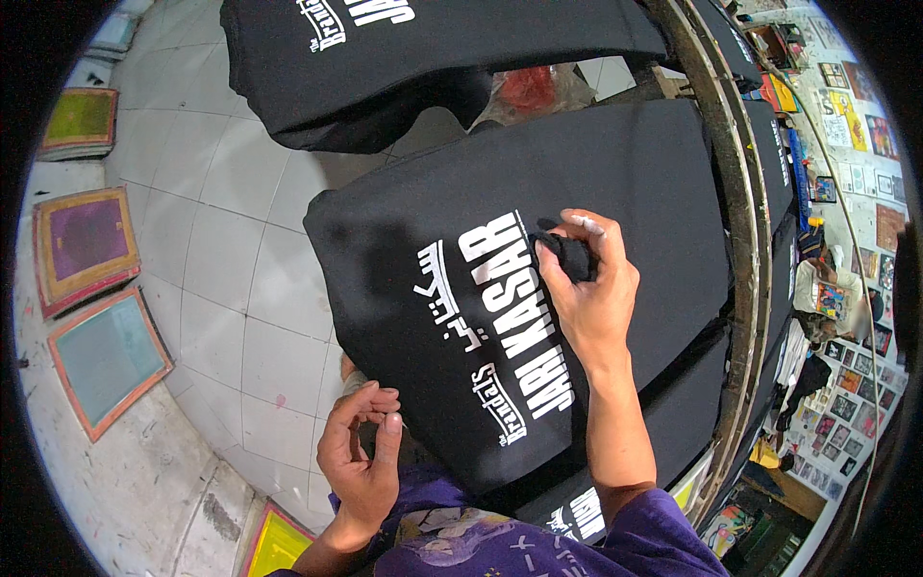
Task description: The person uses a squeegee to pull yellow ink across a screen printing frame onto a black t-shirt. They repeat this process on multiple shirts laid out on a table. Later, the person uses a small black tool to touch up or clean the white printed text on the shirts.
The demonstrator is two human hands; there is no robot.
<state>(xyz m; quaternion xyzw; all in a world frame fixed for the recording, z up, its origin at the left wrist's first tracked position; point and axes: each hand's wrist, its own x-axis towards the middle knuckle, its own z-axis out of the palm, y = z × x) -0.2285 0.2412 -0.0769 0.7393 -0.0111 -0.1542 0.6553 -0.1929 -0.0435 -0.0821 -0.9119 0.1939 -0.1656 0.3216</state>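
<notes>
A black T-shirt [413, 327] with white printed lettering lies stretched flat in front of me. Over its print, my right hand [596, 279] is closed on a small bunched black cloth [574, 258], pinched between thumb and fingers. White smears mark a finger of that hand. Whether the cloth is a loose piece or the shirt's own fabric gathered up, I cannot tell. My left hand [361, 457] hovers by the shirt's near left edge, fingers curled and thumb close to the fingertips. Anything in that pinch is too small to make out.
Another black printed shirt [433, 82] lies beyond, and part of one [577, 514] shows nearer me. A worn rail [745, 288] runs along the right side. Framed screens [111, 361] lean against the left wall above a tiled floor [216, 255]. Pictures cover the far right wall.
</notes>
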